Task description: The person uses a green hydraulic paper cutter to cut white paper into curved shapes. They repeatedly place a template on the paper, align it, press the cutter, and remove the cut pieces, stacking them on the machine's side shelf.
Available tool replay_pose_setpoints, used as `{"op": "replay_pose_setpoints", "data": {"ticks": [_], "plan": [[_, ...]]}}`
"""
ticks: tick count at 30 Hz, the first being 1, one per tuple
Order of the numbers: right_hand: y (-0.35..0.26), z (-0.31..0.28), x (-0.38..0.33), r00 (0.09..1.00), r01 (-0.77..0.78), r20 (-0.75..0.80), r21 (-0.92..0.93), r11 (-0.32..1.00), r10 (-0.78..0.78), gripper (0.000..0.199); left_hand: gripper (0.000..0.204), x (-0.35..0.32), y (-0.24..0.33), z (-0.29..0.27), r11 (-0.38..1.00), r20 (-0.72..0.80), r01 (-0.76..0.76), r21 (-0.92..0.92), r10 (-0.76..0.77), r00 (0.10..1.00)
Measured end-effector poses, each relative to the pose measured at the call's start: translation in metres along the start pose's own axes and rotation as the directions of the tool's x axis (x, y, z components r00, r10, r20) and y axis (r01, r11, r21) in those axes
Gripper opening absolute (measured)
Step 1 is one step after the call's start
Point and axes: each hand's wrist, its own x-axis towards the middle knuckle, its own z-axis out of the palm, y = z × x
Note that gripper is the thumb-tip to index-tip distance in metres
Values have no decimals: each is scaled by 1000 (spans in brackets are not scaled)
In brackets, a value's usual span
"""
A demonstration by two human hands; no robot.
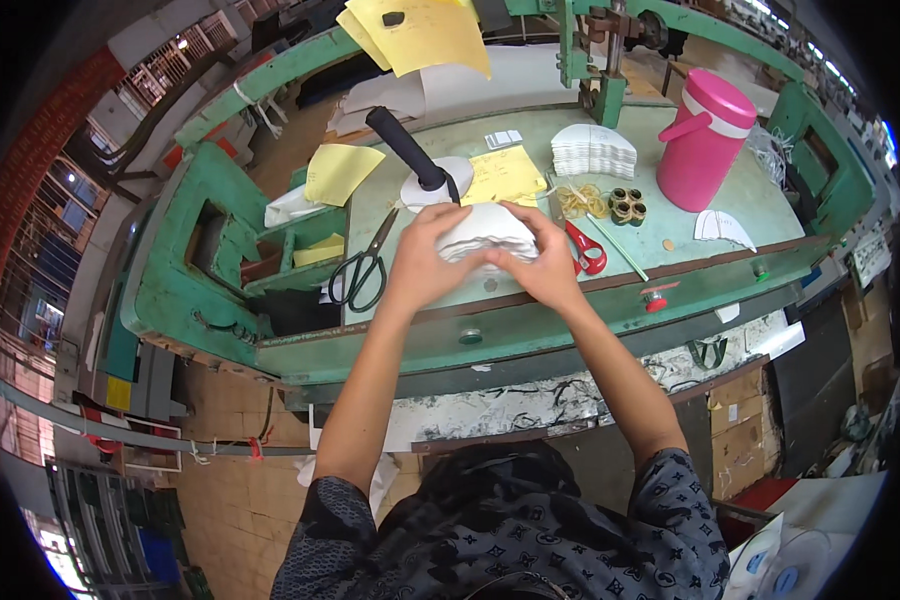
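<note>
Between my hands is a stack of white curved cut pieces (488,228), held just above the green worktable (450,298). My left hand (428,262) wraps its left side, and my right hand (542,262) wraps its right side. Both thumbs press on the near edge, their tips almost meeting. Large black-handled scissors (358,275) lie left of my left hand. Close by my right hand is a red-handled cutting tool (589,254), partly hidden. Beyond the stack, a black padded rod (405,148) leans over a white oval piece (410,192).
Another white stack (593,155) stands at the back right, near a pink jug (708,145). Rubber bands (573,203), small dark spools (627,206), a pale green stick (620,248) and a white half-round piece (722,230) lie at right. The green machine frame (185,245) borders the table.
</note>
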Motion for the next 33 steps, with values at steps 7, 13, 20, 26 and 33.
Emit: {"op": "replay_pose_setpoints", "data": {"ticks": [7,13,20,26,33], "plan": [[-5,14,5,987,15,-154,-110,994,-32,63,48,-16,-16,1,926,-88,6,-377,-43,995],[3,3,6,996,82,-17,-16,996,-83,49,71,-3,-23,45,640,-296,155,-752,-539,789],[-3,-23,13,979,-113,178,63,992,100,54,34,-5,-23,39,783,-314,232,-577,-475,822],[-33,-46,54,843,-73,457,-428,901,286,83,42,21,-17,-39,939,276,250,-237,-182,944],[-80,-7,81,704,70,439,-825,561,558,117,129,57,-16,-37,996,609,-2,92,-55,791]]}}
